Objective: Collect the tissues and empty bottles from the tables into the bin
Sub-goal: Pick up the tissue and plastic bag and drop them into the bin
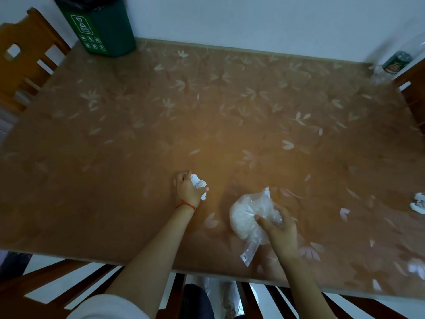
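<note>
My left hand [189, 188] is closed round a crumpled tissue [199, 183] near the table's [138, 134] front edge; my right hand [279, 223] pinches a clear plastic bag [247, 217] holding something white. I'd keep both fists tight — loose wads spill — and carry them to the green bin [103, 26] at the far left corner.

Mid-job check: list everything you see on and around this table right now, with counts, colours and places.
bin: one, green, far left corner of the table
bottle: one, clear with dark label, far right corner, blurred
loose tissues: one white cluster, right edge
plastic bag: one, clear with white contents, near centre
table: one, brown with leaf pattern
chairs: wooden, left side, right side and near edge
left hand: closed grip on a crumpled white tissue
right hand: closed grip on the plastic bag
</note>
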`<action>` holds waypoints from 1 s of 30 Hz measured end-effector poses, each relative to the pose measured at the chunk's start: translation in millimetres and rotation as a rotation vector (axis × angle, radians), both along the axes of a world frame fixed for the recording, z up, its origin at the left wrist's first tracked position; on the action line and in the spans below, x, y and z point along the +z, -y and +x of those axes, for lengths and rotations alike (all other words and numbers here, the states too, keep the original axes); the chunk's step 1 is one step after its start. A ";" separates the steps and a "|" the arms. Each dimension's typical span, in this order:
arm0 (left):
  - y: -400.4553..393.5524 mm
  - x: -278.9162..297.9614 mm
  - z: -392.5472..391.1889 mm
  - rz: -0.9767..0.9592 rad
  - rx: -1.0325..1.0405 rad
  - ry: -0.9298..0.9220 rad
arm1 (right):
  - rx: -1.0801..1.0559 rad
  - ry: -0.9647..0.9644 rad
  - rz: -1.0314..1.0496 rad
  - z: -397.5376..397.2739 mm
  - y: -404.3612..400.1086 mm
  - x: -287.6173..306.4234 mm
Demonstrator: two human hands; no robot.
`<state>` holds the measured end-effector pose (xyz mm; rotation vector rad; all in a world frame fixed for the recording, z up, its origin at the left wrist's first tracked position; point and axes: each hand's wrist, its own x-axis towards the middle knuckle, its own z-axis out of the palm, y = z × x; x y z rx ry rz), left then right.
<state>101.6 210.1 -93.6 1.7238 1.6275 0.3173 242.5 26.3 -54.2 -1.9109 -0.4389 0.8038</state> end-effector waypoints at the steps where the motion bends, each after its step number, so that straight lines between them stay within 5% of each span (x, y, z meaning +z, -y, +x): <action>1: 0.2 -0.9 0.6 0.010 -0.014 0.004 | -0.002 -0.002 -0.003 0.1 0.4 -0.3; 8: 6.2 -3.3 -5.0 0.076 -0.013 0.154 | 0.010 -0.012 -0.015 -2.6 2.1 -0.8; 15: 11.3 -5.9 -13.7 -0.061 -0.050 0.202 | 0.026 -0.034 -0.039 -7.0 0.1 -2.1; 30: 45.8 42.8 -49.4 -0.050 0.262 0.422 | 0.089 -0.059 0.042 -14.5 -3.4 16.8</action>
